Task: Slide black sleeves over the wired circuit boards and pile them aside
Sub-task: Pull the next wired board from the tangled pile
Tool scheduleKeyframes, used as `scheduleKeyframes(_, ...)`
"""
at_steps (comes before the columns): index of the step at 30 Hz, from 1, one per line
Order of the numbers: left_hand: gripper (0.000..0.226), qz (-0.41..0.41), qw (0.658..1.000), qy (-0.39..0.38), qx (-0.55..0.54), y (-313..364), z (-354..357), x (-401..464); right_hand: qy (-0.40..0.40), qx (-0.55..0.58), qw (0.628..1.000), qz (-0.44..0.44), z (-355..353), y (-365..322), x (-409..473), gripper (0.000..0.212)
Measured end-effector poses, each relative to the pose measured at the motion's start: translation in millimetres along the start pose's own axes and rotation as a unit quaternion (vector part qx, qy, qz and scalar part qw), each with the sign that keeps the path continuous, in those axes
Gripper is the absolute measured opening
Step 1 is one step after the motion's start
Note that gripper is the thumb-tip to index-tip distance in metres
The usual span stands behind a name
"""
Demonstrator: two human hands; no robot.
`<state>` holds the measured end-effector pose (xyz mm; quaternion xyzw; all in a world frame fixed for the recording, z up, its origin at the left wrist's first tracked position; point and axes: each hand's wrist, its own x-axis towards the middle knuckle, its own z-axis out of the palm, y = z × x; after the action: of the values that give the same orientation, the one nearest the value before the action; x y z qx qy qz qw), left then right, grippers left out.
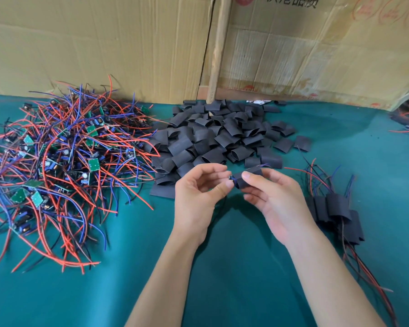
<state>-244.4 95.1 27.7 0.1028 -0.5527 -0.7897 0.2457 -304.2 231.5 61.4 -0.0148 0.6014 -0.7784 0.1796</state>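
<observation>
Fingers (250,177) of both hands pinch a black sleeve (249,177) lying crosswise, board end leftward.

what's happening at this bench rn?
A person is sleeving wired boards. The right hand holds a black sleeve while the left hand feeds a board into its end. Unsleeved boards lie heaped on the left, spare sleeves behind, finished ones on the right.

Two bare forearms come in from the bottom edge of the view. No sleeves cover them up to that edge. The left hand (200,194) and the right hand (273,200) wear no gloves, rings or watch. The fingernails are short and unpainted.
</observation>
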Motion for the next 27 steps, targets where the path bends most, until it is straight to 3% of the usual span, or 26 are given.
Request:
scheduleKeyframes(9, 0.022, 0.01, 0.995, -0.011, 0.1, -4.0, 5.9, 0.5, -0.084, -0.085, 0.993, -0.004, 5.3, -3.9, -8.1, 0.018)
scheduleKeyframes(14, 0.012, -0.034, 0.989, -0.11, 0.093, -0.2, 4.3, -0.7, 0.011, -0.05, 0.998, -0.026, -0.6, -18.8, -9.0, 0.015)
scheduleKeyframes(16, 0.012, -0.06, 0.988, -0.115, 0.086, 0.6, 3.3, -0.3, 0.044, -0.055, 0.997, -0.043, -19.9, -35.0, -9.5, 0.012)
scheduleKeyframes(18, 0.01, -0.066, 0.989, -0.095, 0.091, 0.3, 3.8, 0.8, 0.057, -0.13, 0.988, -0.053, -44.9, -53.6, -15.0, 0.009)
scheduleKeyframes(20, 0.01, -0.072, 0.99, -0.082, 0.092, -0.7, 5.2, 1.7, 0.082, -0.307, 0.948, -0.037, -69.6, -71.3, -22.3, 0.023)
scheduleKeyframes(23, 0.009, -0.078, 0.99, -0.061, 0.098, -2.0, 6.2, 2.5, 0.118, -0.577, 0.807, 0.034, -88.9, -88.9, -26.9, 0.035)
scheduleKeyframes(25, 0.014, -0.082, 0.989, -0.056, 0.108, -2.0, 7.1, 1.6, 0.123, -0.621, 0.774, 0.034, -88.3, -95.2, -23.8, 0.058)
scheduleKeyframes(27, 0.017, -0.082, 0.989, -0.047, 0.113, -0.3, 8.7, 2.4, 0.12, -0.636, 0.761, -0.049, -55.5, -97.1, -24.0, 0.057)
